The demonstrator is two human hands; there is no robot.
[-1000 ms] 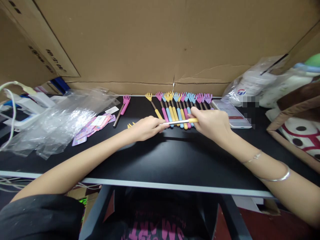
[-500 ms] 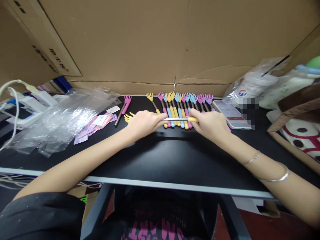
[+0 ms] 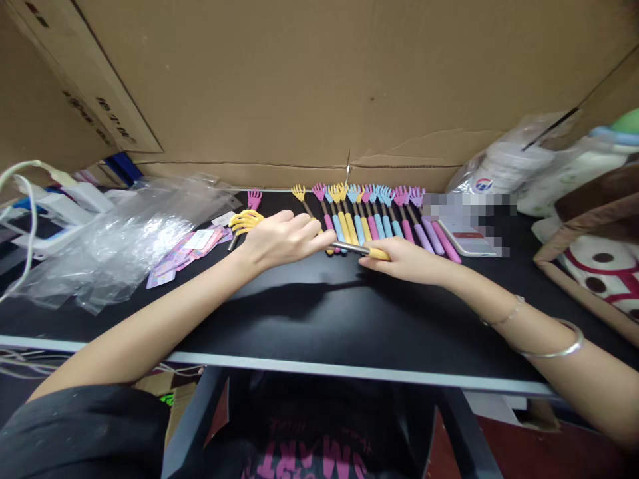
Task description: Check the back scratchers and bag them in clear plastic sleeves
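Below the desk's [image 3: 319, 322] front edge: dark shirt [image 3: 309, 459] with pink print, plus chair frame parts. Over the desk, both arms reach forward; bangle [image 3: 554, 352] and thin bracelet [image 3: 504, 314] on the right one.

Right hand [image 3: 404, 259]: closed on the yellow handle end of a scratcher [image 3: 352, 249]. Left hand [image 3: 284, 243]: closed round the same scratcher nearer its head, fingers curled over. Yellow claw sticks out left of that hand, metal rod shows between the hands. Scratcher is held roughly crosswise, handle end slightly lower in view.

Left of the hands: cards [image 3: 187, 256] in a loose spread, clear bags [image 3: 114, 246] beside them. Just beyond the left hand, a pink scratcher [image 3: 254, 199], partly hidden.

Behind the hands: row of scratchers [image 3: 367, 227] side by side, claws away; yellow, pink, blue, purple. Phone [image 3: 472, 241] at its right end, partly pixelated. Further right, bagged cup [image 3: 514, 166] with straw. Back: cardboard [image 3: 319, 86] wall.
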